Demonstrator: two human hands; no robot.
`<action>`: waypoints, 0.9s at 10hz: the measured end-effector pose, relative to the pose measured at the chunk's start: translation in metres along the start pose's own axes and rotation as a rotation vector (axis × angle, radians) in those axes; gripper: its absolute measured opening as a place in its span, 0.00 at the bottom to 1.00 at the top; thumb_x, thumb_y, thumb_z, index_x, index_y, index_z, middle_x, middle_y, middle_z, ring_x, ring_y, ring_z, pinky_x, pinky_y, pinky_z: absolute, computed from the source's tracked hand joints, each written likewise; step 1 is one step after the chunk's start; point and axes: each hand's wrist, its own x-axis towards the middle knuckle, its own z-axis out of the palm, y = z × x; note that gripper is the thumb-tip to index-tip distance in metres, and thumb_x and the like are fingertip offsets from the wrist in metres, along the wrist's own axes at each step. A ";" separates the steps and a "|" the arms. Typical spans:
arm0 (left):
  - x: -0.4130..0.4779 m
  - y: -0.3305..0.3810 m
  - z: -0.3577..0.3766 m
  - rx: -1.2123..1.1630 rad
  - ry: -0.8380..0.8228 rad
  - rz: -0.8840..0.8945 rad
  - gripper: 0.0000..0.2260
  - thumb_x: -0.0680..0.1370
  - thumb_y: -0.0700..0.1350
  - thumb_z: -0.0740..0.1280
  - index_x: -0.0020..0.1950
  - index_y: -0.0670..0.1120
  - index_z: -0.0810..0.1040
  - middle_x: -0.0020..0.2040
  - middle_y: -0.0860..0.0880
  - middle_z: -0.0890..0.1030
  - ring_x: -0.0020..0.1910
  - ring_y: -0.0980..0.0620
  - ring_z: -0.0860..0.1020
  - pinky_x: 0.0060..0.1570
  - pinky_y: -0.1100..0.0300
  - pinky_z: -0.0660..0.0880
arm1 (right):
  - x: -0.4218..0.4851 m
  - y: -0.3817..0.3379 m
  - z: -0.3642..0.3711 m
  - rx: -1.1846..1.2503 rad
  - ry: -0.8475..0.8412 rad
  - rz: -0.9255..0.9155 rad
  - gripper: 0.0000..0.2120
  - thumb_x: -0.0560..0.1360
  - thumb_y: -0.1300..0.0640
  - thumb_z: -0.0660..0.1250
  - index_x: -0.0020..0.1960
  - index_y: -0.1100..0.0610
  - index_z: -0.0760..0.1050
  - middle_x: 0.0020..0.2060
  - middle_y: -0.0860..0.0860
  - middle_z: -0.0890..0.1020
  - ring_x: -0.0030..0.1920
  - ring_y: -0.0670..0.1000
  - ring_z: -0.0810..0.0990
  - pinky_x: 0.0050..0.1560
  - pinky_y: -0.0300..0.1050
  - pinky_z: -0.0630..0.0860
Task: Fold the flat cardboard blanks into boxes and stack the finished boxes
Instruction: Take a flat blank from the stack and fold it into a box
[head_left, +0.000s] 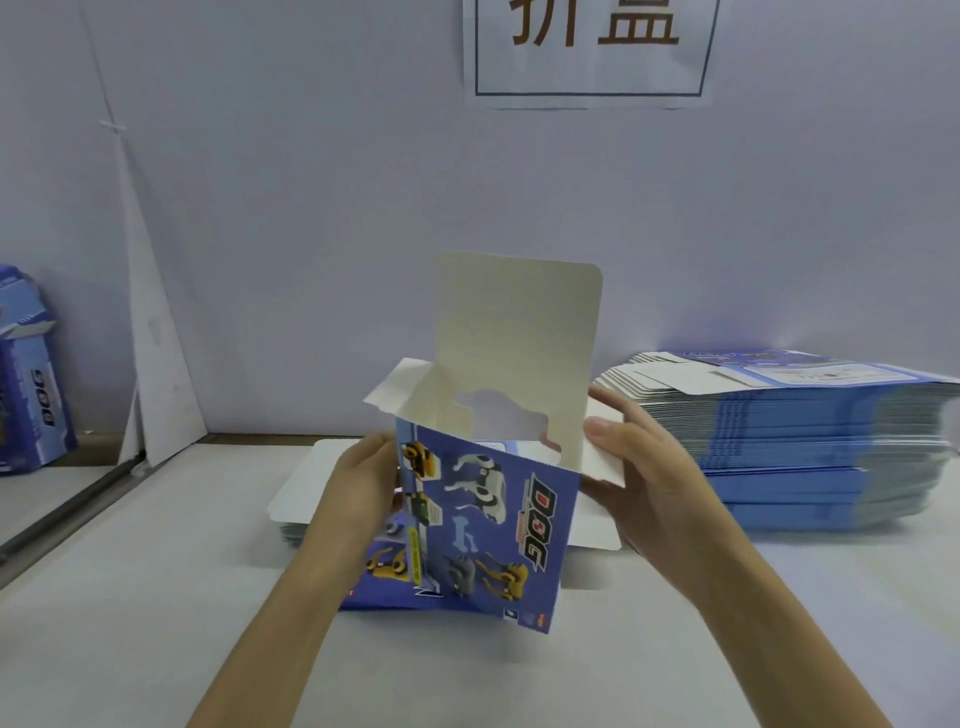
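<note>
— How's your light?
— Even, soft and cool; you get only faint shadows under the box (488, 525) at centre.
— Sharpness?
— Your whole frame is soft, the blank stack (810, 441) at right smeared, lines bowed at the left edge.

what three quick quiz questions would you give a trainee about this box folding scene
1. True or false: the lid flap of the box held by the left hand and right hand stands open and upright.
2. Where is the tall stack of flat blanks? A) right of the box B) left of the box C) inside the box
3. Fill in: the big word printed on the box's blue front is ____.
Key: 1 true; 2 A; 3 DOG
</note>
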 end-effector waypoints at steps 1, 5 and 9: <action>-0.010 0.022 0.007 -0.113 -0.191 0.057 0.13 0.79 0.39 0.59 0.43 0.48 0.83 0.38 0.48 0.84 0.35 0.55 0.83 0.32 0.66 0.77 | -0.005 -0.007 0.008 -0.039 0.040 -0.061 0.24 0.66 0.59 0.72 0.62 0.53 0.76 0.50 0.53 0.85 0.46 0.51 0.81 0.45 0.44 0.77; -0.037 0.014 0.039 0.802 -0.048 0.931 0.67 0.57 0.52 0.83 0.74 0.58 0.30 0.75 0.57 0.45 0.77 0.47 0.48 0.72 0.46 0.58 | -0.016 -0.022 0.017 -0.113 0.348 -0.394 0.05 0.69 0.49 0.70 0.43 0.45 0.84 0.41 0.46 0.86 0.42 0.47 0.83 0.42 0.43 0.78; -0.037 0.021 0.025 0.651 -0.162 0.741 0.72 0.53 0.51 0.86 0.66 0.71 0.24 0.76 0.52 0.49 0.77 0.55 0.53 0.74 0.52 0.59 | -0.004 -0.023 -0.007 0.434 0.228 0.112 0.22 0.66 0.49 0.71 0.56 0.60 0.82 0.48 0.56 0.85 0.48 0.58 0.83 0.53 0.56 0.80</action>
